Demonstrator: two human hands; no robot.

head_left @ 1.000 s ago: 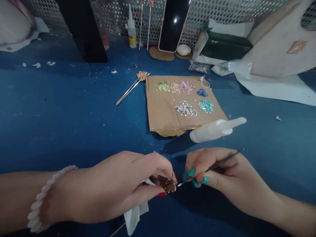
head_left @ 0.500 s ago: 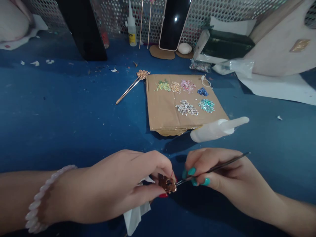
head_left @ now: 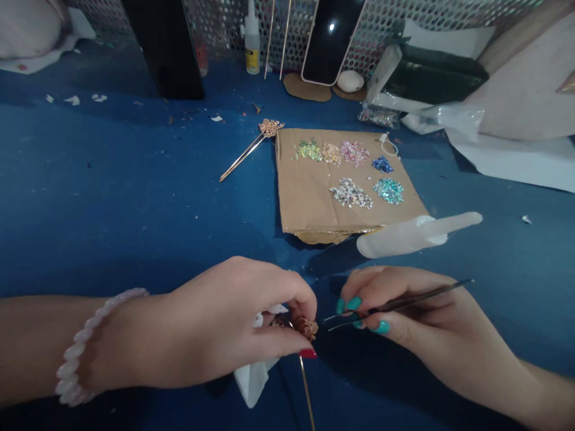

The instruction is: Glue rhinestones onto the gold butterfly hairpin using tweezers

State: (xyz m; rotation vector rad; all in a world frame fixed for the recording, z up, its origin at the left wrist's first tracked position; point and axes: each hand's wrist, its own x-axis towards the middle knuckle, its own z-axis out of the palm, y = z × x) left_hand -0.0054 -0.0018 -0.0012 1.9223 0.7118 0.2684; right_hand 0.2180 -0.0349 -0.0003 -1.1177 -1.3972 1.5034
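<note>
My left hand (head_left: 224,323) pinches a copper-coloured flower hairpin (head_left: 306,328) between thumb and fingers, its thin metal stem running down toward the bottom edge. A crumpled white tissue (head_left: 252,383) pokes out beneath the same hand. Just to the right, my right hand (head_left: 404,311) is closed on dark tweezers (head_left: 417,299); their two tips are apart and point at the flower without touching it. Beyond the hands lies a cardboard piece (head_left: 305,203) bearing several small piles of coloured chips, among them a silver pile (head_left: 351,193) and a turquoise pile (head_left: 389,191).
A translucent bottle (head_left: 399,237) lies at the cardboard's front right corner. Another flower hairpin (head_left: 245,157) rests left of the cardboard. Behind stand a glue bottle (head_left: 252,51), a phone (head_left: 332,42) and a black object (head_left: 166,51). A dark green box (head_left: 435,75) sits back right.
The tweezer tips have come away from the flower and spread apart. The hairpin has turned in my left hand, so its stem now shows below. The whole view has shifted slightly.
</note>
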